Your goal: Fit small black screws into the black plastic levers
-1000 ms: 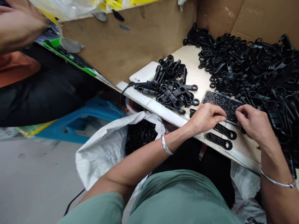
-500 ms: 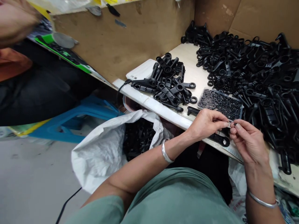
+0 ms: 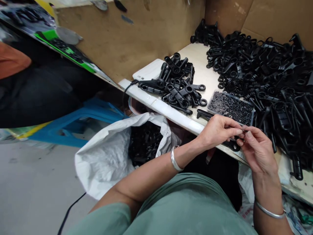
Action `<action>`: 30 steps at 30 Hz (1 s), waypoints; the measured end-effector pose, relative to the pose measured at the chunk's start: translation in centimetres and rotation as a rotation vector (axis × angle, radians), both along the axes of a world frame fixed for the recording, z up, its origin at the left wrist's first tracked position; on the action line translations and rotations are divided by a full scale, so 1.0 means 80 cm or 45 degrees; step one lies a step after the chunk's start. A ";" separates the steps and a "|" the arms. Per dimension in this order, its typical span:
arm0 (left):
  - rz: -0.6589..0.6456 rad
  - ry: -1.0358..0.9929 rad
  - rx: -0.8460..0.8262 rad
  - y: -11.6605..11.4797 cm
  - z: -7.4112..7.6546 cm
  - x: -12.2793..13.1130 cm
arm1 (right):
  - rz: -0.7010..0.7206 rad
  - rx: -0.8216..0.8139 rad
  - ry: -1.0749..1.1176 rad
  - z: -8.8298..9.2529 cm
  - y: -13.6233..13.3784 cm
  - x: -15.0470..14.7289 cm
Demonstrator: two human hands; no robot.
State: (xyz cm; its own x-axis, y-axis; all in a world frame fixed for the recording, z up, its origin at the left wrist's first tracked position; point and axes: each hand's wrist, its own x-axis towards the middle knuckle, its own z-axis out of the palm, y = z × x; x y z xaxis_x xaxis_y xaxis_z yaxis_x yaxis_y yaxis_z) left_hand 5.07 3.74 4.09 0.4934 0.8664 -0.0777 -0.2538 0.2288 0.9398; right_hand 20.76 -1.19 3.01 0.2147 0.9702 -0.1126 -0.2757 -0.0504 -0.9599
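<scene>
My left hand [image 3: 218,131] and my right hand [image 3: 256,143] meet fingertip to fingertip at the table's front edge. Both are closed in a pinch around a tiny dark piece, mostly hidden by the fingers. Just behind them is a clear plastic box [image 3: 231,107] full of small dark parts. A long black plastic part [image 3: 204,115] lies by my left hand, its near portion covered. Beneath the fingers, the ringed end of another black plastic part [image 3: 232,145] shows at the edge.
A large heap of black plastic parts [image 3: 259,68] covers the table's right side; a smaller pile [image 3: 179,86] lies left of the box. An open white sack [image 3: 105,156] holding black parts stands below the edge. Cardboard [image 3: 127,42] walls the table. Another person's dark-clothed leg [image 3: 36,94] is at left.
My right hand has moved slightly left, so the fingertips of both hands are closer together. The other person's hand at the upper left has left the view.
</scene>
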 end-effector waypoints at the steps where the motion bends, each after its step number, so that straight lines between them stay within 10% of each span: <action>1: -0.006 -0.006 0.004 0.000 0.000 0.000 | 0.002 0.011 -0.017 0.000 0.000 0.000; 30: -0.027 -0.048 -0.101 -0.002 -0.008 0.000 | -0.206 0.132 -0.306 -0.007 -0.008 -0.010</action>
